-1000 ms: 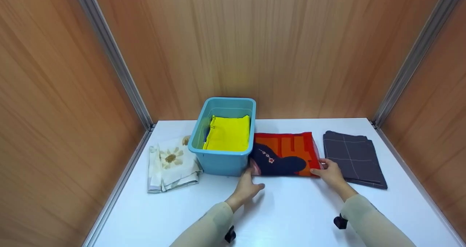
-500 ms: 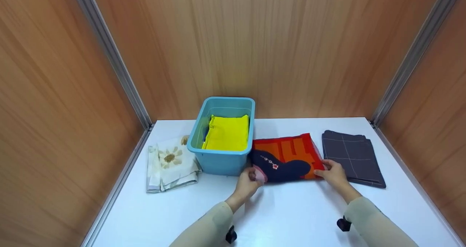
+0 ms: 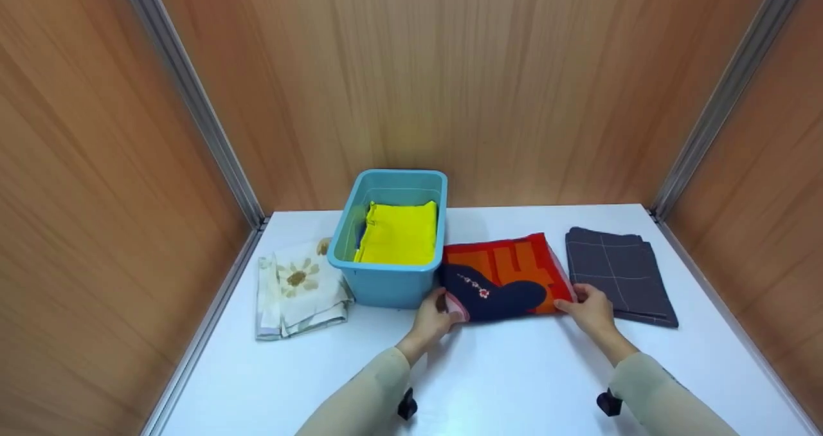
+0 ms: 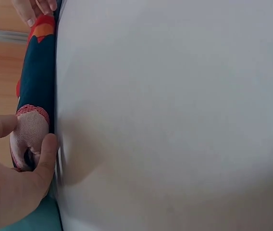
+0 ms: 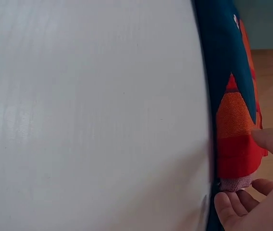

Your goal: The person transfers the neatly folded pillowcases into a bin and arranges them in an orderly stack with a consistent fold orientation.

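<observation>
A folded knit cloth point(image 3: 501, 278), red and orange with a navy patch and small embroidered flowers, lies on the white table. My left hand point(image 3: 432, 317) holds its near left corner, where a pink inner side shows. In the left wrist view, thumb and fingers of the left hand point(image 4: 18, 178) spread around that pink end. The near right corner is held by my right hand point(image 3: 590, 310). Seen from the right wrist, the right hand's point(image 5: 256, 187) thumb lies on the red edge, with fingertips at the pink underside.
A blue plastic bin point(image 3: 392, 288) with a folded yellow cloth point(image 3: 402, 233) inside stands directly left of the knit cloth. Farther left lies a folded white flowered cloth point(image 3: 305, 288). A dark checked folded cloth point(image 3: 618, 275) is at the right. Wooden walls point(image 3: 450, 89) enclose the table point(image 3: 514, 384).
My left hand has taken hold of the knit cloth's left corner. The cloth's near edge has shifted slightly toward me and tilted. My right hand keeps its hold at the right corner.
</observation>
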### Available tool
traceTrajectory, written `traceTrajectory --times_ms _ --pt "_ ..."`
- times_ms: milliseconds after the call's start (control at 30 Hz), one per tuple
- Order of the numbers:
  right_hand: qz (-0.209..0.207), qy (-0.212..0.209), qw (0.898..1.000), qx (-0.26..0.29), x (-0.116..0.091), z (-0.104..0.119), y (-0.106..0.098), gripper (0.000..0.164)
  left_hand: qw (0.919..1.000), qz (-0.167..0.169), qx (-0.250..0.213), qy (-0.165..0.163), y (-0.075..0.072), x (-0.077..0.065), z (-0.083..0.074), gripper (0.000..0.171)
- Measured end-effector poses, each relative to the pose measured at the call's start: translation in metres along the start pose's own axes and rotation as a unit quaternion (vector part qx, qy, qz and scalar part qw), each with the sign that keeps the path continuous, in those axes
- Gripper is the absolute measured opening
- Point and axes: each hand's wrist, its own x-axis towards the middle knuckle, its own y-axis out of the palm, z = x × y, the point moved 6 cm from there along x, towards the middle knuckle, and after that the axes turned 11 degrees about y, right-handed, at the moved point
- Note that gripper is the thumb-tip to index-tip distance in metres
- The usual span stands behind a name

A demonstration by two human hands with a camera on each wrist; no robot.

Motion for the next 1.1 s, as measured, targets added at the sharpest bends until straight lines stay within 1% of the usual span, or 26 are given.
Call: traceTrajectory --times_ms 100,200,300,433,567,700,800,900,967,1100 --pt "0.007 0.004 1.000 0.001 0.000 -0.003 0.001 0.063 1.0000 0.008 -0.003 0.002 0.001 0.002 -0.001 0.077" --pt "0.022 0.007 1.000 0.000 0.000 -0.006 0.005 0.062 0.9999 0.004 -0.011 0.005 0.003 0.003 -0.003 0.075" --pt "0.034 0.007 0.999 -0.002 0.001 -0.008 0.008 0.061 0.9999 -0.009 -0.012 -0.001 0.006 0.003 -0.003 0.073" --pt "0.038 0.000 0.999 -0.004 0.000 -0.008 0.010 0.059 0.9995 -0.029 -0.002 -0.007 0.010 0.003 -0.003 0.071" --pt "0.044 -0.007 0.999 -0.003 -0.002 -0.008 0.011 0.058 0.9984 -0.053 -0.017 -0.008 0.013 0.004 -0.004 0.067" --pt "0.047 -0.001 0.999 -0.001 -0.004 -0.007 0.011 0.063 0.9974 -0.066 -0.025 -0.016 0.017 0.004 -0.008 0.067" --pt "0.029 -0.015 0.999 -0.007 -0.005 -0.001 0.008 0.068 0.9969 -0.070 -0.035 -0.014 0.018 0.004 -0.014 0.069" --pt "0.006 -0.047 0.999 -0.017 -0.005 0.008 0.005 0.068 0.9961 -0.070 -0.052 -0.013 0.020 0.003 -0.019 0.073" --pt "-0.004 -0.068 0.997 -0.028 -0.007 0.013 0.006 0.067 0.9955 -0.068 -0.062 -0.020 0.020 0.003 -0.023 0.078" --pt "0.015 -0.097 0.994 -0.044 -0.012 0.020 0.014 0.067 0.9944 -0.059 -0.071 -0.052 0.021 0.002 -0.030 0.090"
